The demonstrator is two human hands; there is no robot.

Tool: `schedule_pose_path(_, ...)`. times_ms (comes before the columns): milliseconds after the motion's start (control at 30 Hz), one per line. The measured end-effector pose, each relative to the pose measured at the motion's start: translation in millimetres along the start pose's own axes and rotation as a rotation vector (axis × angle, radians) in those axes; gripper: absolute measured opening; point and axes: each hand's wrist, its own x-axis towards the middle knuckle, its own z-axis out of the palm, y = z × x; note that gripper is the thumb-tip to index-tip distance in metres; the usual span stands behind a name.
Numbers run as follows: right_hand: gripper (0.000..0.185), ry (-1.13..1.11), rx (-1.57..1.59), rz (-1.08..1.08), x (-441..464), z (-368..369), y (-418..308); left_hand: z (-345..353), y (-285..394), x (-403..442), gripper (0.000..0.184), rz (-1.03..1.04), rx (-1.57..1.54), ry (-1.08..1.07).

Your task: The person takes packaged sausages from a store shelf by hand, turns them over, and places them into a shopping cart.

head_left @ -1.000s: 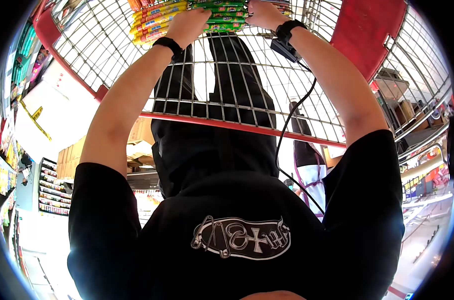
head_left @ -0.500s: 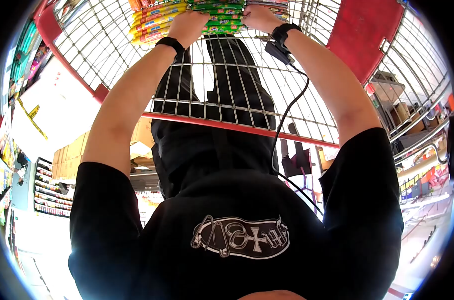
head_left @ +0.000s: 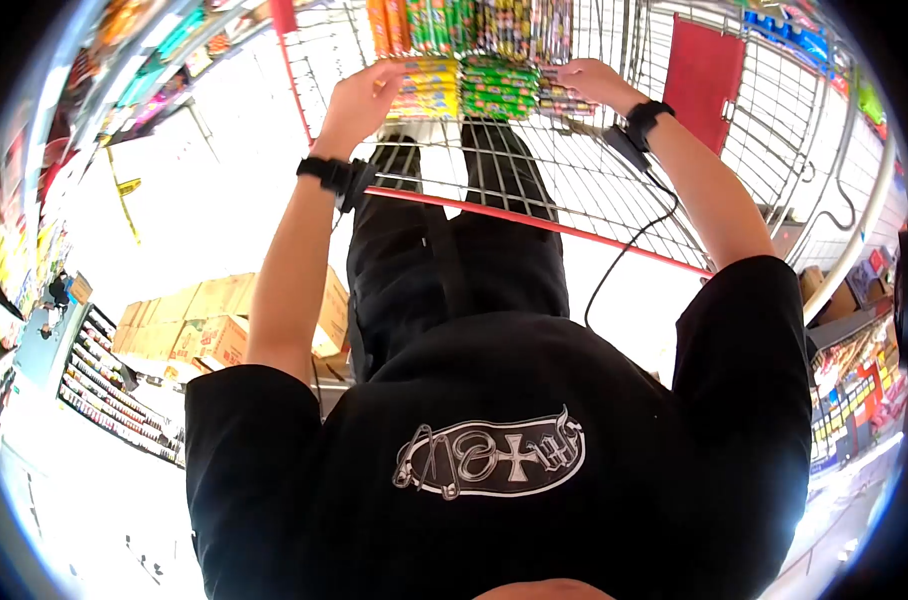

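Rows of snack packets lie in a wire shopping cart [head_left: 544, 165]. My left hand [head_left: 359, 105] is at the left end of the yellow packets [head_left: 429, 88], thumb and forefinger apart, with nothing visibly held. Right of these sits a stack of green packets [head_left: 499, 88]. Over the dark packets [head_left: 564, 95] at the right end, my right hand [head_left: 602, 82] has its fingers stretched toward the stack, touching or nearly touching it. Behind them stand orange packets [head_left: 387, 25], more green packets [head_left: 442, 25] and dark multicoloured packets [head_left: 524, 28].
A red panel [head_left: 704, 80] is fixed in the cart's right side, and a red bar [head_left: 534, 218] runs along its near edge. A black cable [head_left: 629, 245] hangs from my right wrist. Cardboard boxes [head_left: 199, 315] and stocked shelves [head_left: 124, 380] stand at the left.
My hands have moved apart from the green packets, the left to the yellow packets' end, the right to the dark ones. The view has shifted, showing more packets behind.
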Motion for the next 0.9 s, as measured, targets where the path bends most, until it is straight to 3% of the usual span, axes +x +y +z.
schedule_pose_path(133,0.043,0.117,0.267,-0.074,-40,-26,-54,-58,-1,-68,0.021,-0.081,-0.240,0.148)
schedule_pose_path(233,0.041,0.275,0.363,-0.171,-90,-31,-106,-83,-25,-109,0.021,0.025,-0.212,0.251)
schedule_pose_path(267,0.038,0.349,0.343,-0.196,-100,-27,-121,-92,-32,-122,0.021,0.014,-0.228,0.266)
schedule_pose_path(333,0.040,0.306,0.198,-0.440,-116,-17,-145,-107,-56,-152,0.023,0.048,-0.283,0.279)
schedule_pose_path(367,0.037,0.388,0.211,-0.538,-114,-7,-150,-113,-76,-166,0.024,0.052,-0.303,0.251)
schedule_pose_path(467,0.036,0.450,0.161,-0.513,-152,45,-236,-145,-126,-209,0.027,0.076,-0.351,0.304)
schedule_pose_path(500,0.035,0.379,0.189,-0.609,-144,53,-250,-160,-140,-225,0.027,0.058,-0.339,0.349)
schedule_pose_path(533,0.034,0.446,0.044,-0.552,-170,81,-306,-177,-151,-245,0.027,0.044,-0.334,0.404)
schedule_pose_path(600,0.034,0.634,-0.113,-0.670,-178,120,-361,-203,-178,-275,0.025,0.028,-0.332,0.508)
schedule_pose_path(700,0.033,0.614,-0.130,-0.760,-190,152,-433,-234,-213,-303,0.021,0.078,-0.296,0.648)
schedule_pose_path(900,0.032,0.667,-0.057,-0.793,-214,184,-518,-306,-204,-315,0.020,0.195,-0.331,0.840)
